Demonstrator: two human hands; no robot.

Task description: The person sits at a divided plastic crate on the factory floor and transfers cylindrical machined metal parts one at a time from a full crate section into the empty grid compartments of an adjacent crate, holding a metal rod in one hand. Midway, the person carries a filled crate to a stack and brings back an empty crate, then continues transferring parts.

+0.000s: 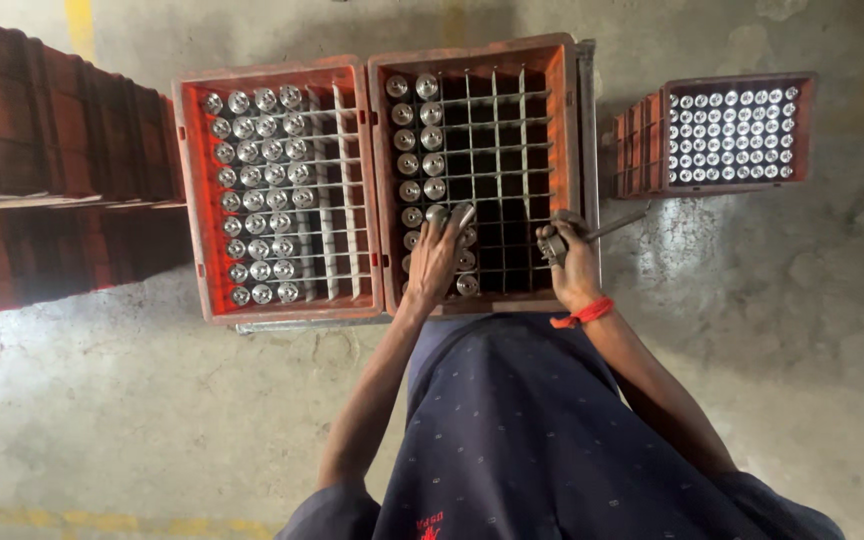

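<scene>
While the left hand (435, 258) closes around a metal cylinder (439, 214) over the middle crate (475, 60), the right hand (572, 262) grips a metal tool (612, 226) at centre right; filling seems underway, and careful alignment with a compartment is needed

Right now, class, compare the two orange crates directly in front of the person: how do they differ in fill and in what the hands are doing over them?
The left crate has most of its grid cells filled with shiny metal cylinders; the right crate has only its two left columns filled. No hand touches the left crate; over the right crate, the left hand holds a cylinder and the right hand grips a metal tool. Both are orange, gridded and side by side.
</scene>
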